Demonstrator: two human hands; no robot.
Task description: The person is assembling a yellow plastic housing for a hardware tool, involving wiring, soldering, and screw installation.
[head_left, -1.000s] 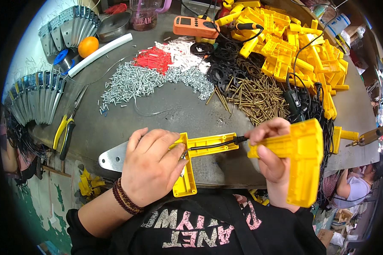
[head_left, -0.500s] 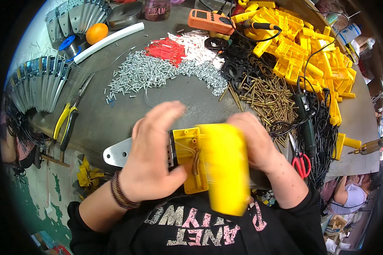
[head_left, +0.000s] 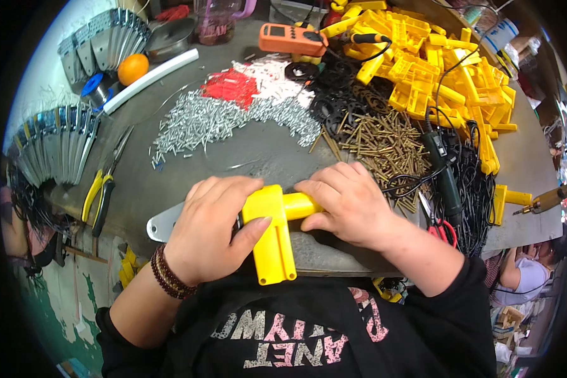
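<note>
Both my hands are closed on a yellow plastic tool housing (head_left: 272, 236) near the table's front edge. Its cover half lies over the top, so the inside is hidden. My left hand (head_left: 203, 230) wraps the left side, the thumb pressed on the cover. A rounded silver metal blade (head_left: 160, 224) sticks out to the left from under that hand. On the other side my right hand (head_left: 349, 203) grips the round handle part of the housing, fingers over the top and thumb beneath.
Silver screws (head_left: 195, 123), red sleeves (head_left: 230, 88) and brass-coloured long screws (head_left: 384, 145) lie in piles beyond my hands. Yellow housing parts (head_left: 435, 69) are heaped at the right. Pliers (head_left: 104, 183) lie left; red-handled scissors (head_left: 444, 232) and a soldering iron (head_left: 444, 176) lie right.
The loose yellow cover, tilted in my right hand over the open housing with its wires showing, now lies on top of it. My left hand has closed onto the housing.
</note>
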